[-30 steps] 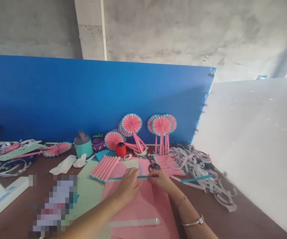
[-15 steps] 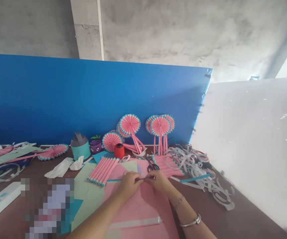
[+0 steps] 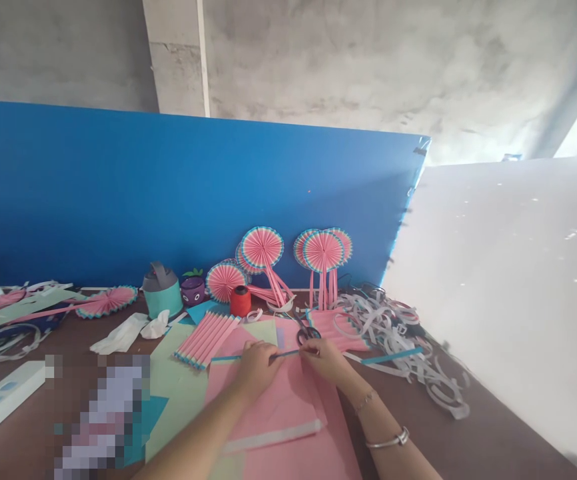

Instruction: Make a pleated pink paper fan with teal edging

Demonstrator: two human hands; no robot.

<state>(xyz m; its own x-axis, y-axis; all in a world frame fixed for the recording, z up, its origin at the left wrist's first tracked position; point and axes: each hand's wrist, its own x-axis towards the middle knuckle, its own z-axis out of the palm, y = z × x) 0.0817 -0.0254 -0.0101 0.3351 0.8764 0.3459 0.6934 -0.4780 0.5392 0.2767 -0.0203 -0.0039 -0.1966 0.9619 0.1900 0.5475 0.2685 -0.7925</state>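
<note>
A pink sheet of paper [image 3: 268,407] with a blue strip along its far edge lies in front of me. My left hand [image 3: 257,365] pinches that far edge left of its middle. At the right part of the same edge, my right hand [image 3: 322,360] has its fingers closed on the paper. Between the hands the blue edge shows as a narrow band. Black-handled scissors [image 3: 308,335] lie just beyond my right hand. A pleated pink paper piece [image 3: 207,340] rests to the left of my left hand, and another pleated piece [image 3: 338,328] lies past the scissors.
Finished round pink fans [image 3: 262,248] lean against the blue partition [image 3: 118,193]. A red thread spool [image 3: 240,301], a purple pot [image 3: 192,291] and a teal container [image 3: 162,293] stand at the back. Curled white paper strips [image 3: 393,327] heap on the right. Tissues [image 3: 121,333] lie left.
My hands have moved slightly apart along the far edge, showing more of the blue band between them. The pink sheet's near edge has shifted and tilted a little.
</note>
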